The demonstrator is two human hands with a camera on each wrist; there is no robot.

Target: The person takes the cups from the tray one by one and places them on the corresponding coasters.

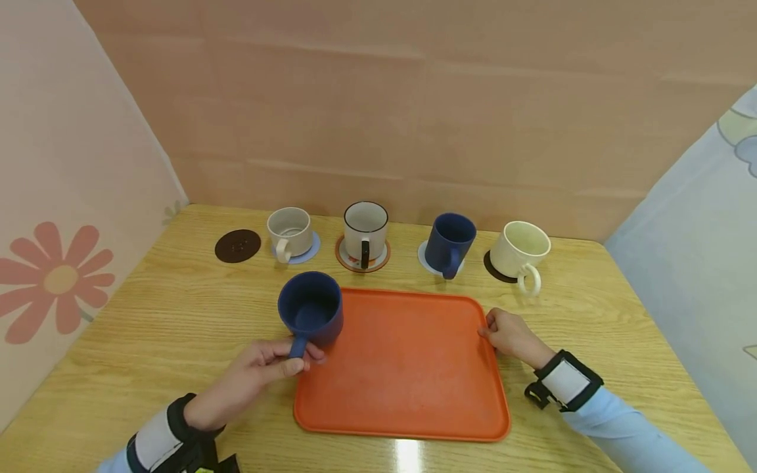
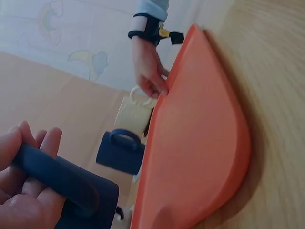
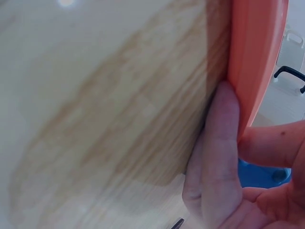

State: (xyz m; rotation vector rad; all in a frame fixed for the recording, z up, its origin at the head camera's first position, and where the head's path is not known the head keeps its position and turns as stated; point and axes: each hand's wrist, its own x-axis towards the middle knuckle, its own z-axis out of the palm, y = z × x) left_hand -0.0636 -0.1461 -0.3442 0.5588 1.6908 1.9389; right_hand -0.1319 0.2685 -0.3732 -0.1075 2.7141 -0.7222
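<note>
By its handle, my left hand (image 1: pixel 260 371) holds a dark blue mug (image 1: pixel 310 309) above the left edge of an orange tray (image 1: pixel 408 368). The left wrist view shows fingers (image 2: pixel 35 191) curled round that handle. My right hand (image 1: pixel 511 335) pinches the tray's right rim, with the thumb on top and the fingers (image 3: pixel 219 157) beneath, as the right wrist view shows. Nothing lies on the tray. Behind it, a second blue mug (image 1: pixel 449 243) stands on a white coaster (image 1: pixel 423 256), and a cream mug (image 1: pixel 520 249) on a dark coaster (image 1: pixel 493 270).
Further left along the back stand a white mug with a black handle (image 1: pixel 365 226) on a patterned coaster (image 1: pixel 381 261) and a low beige cup (image 1: pixel 290 230) on a light blue coaster (image 1: pixel 310 249). A bare brown coaster (image 1: pixel 238 246) lies at the far left. A papered wall (image 1: pixel 414 118) closes the back.
</note>
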